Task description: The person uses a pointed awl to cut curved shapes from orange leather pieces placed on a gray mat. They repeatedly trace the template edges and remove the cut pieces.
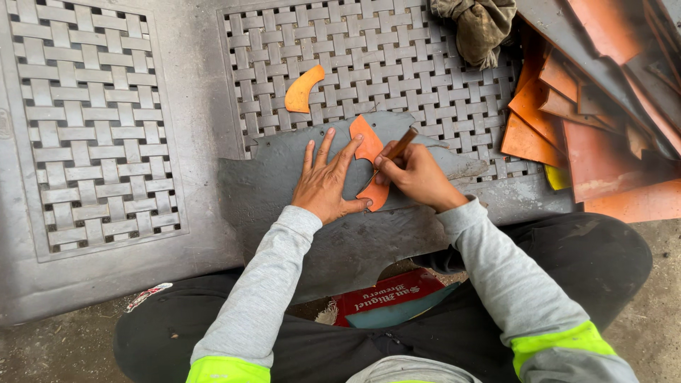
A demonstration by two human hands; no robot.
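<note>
Currently a curved orange leather piece (pixel 370 164) is pinned flat on a grey sheet (pixel 269 188) by the spread left hand (pixel 325 186), while a brown-handled tool (pixel 399 146) is pinched by the right hand (pixel 413 174). Thin and pliable, it is best pressed near its edges. Open room lies leftward; orange offcuts (pixel 567 120) crowd the right.

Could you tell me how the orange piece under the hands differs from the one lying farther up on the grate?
The held orange piece lies on the grey sheet, pinned by the left hand while the right hand puts a tool to it; the loose orange piece lies untouched on the woven grate. The held one looks longer and redder. Both are curved, flat cutouts.
</note>
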